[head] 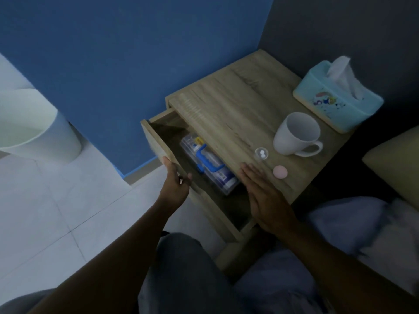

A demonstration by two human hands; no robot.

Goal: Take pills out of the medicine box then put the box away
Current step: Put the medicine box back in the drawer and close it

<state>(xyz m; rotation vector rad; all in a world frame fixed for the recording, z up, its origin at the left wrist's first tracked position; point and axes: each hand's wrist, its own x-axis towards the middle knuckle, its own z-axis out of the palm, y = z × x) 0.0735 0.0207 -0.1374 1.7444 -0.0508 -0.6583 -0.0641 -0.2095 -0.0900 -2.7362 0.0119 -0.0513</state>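
The clear medicine box (210,164) with a blue handle lies inside the open drawer (156,141) of the wooden nightstand (226,109). My left hand (175,180) grips the top edge of the drawer front. My right hand (260,191) rests flat, fingers together, on the front edge of the nightstand top and holds nothing. Two white pills sit in a small clear cup (261,153) on the top, just beyond my right fingertips. A round pink lid (280,171) lies beside it.
A white mug (297,132) and a light blue tissue box (337,98) stand on the nightstand. A pale bin (34,132) stands on the tiled floor at the left. A bed with a pillow (394,164) lies to the right. My knees are below.
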